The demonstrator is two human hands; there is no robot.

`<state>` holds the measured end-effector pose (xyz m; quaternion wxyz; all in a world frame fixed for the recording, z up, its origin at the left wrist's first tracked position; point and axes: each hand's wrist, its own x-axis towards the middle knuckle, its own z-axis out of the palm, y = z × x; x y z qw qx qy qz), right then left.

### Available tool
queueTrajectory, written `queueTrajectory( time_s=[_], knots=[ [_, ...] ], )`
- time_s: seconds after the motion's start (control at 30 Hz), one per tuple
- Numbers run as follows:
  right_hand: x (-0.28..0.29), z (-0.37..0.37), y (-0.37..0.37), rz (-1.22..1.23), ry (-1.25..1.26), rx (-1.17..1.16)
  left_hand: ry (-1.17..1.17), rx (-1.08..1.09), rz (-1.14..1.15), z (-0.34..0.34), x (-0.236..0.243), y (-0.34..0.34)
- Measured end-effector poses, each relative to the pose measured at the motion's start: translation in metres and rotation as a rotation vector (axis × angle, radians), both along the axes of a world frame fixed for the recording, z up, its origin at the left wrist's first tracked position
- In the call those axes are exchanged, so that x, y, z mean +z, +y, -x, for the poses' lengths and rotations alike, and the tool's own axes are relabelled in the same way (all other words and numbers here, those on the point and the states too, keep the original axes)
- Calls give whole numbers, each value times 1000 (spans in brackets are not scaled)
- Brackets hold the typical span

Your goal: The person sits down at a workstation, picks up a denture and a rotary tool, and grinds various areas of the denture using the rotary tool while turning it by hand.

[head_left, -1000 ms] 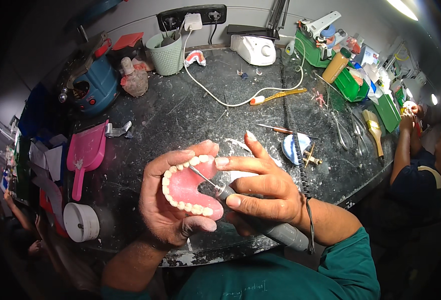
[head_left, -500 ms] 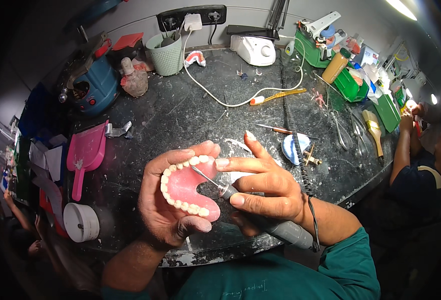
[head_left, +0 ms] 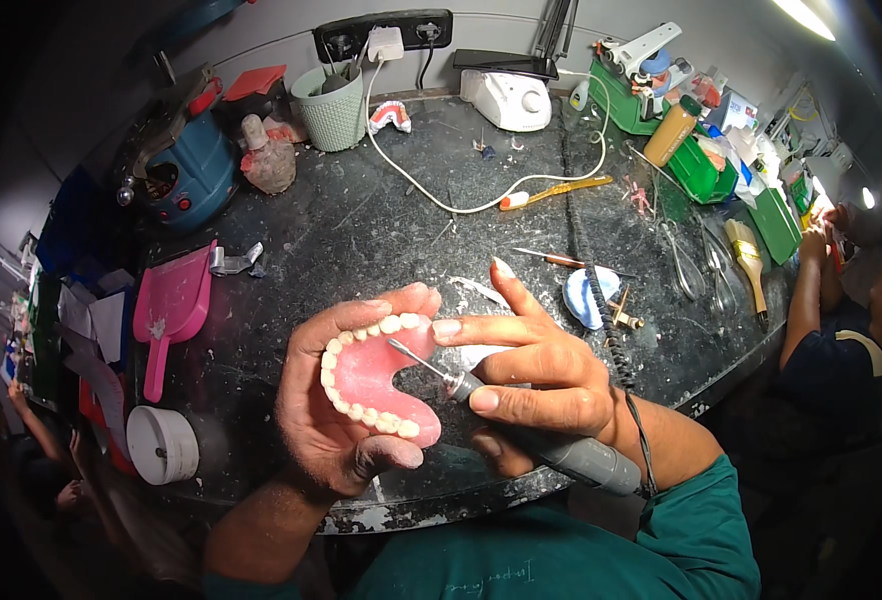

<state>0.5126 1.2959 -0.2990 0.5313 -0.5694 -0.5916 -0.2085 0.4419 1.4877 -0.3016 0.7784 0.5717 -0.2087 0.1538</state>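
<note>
A pink denture (head_left: 364,367) with a curved row of cream teeth is cradled in my left hand (head_left: 311,410), fingers wrapped round its outer rim. My right hand (head_left: 551,385) grips a grey rotary handpiece (head_left: 586,462), from which a thin metal bur (head_left: 413,355) points at the denture's pink inner surface near the upper teeth. Whether the bur tip touches the surface I cannot tell. One fingertip of my right hand rests by the denture's upper end, while another finger sticks up. Pale dust coats my left hand.
On the dark, scratched bench (head_left: 361,240) lie a pink dustpan (head_left: 176,300), a white round container (head_left: 163,445), a blue-white dental model (head_left: 591,297) and a brush (head_left: 747,262). A white control box (head_left: 507,100) stands at the back. Another person's arm (head_left: 811,290) is at far right.
My right hand and the handpiece have shifted slightly right and down. The bur tip sits a little lower along the denture, which stays nearly still in my left hand.
</note>
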Motion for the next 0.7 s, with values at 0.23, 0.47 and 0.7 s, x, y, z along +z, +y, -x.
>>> queueTrajectory(
  time_s=[0.23, 0.47, 0.7],
  knots=[
    [4, 0, -1, 47, -12, 4, -89, -79, 9, -2, -2, 4],
    [2, 0, -1, 31, 36, 13, -57, -74, 34, -1, -2, 3],
    [3, 0, -1, 46, 22, 9, -34, -74, 51, 1, 0, 1]
  ],
)
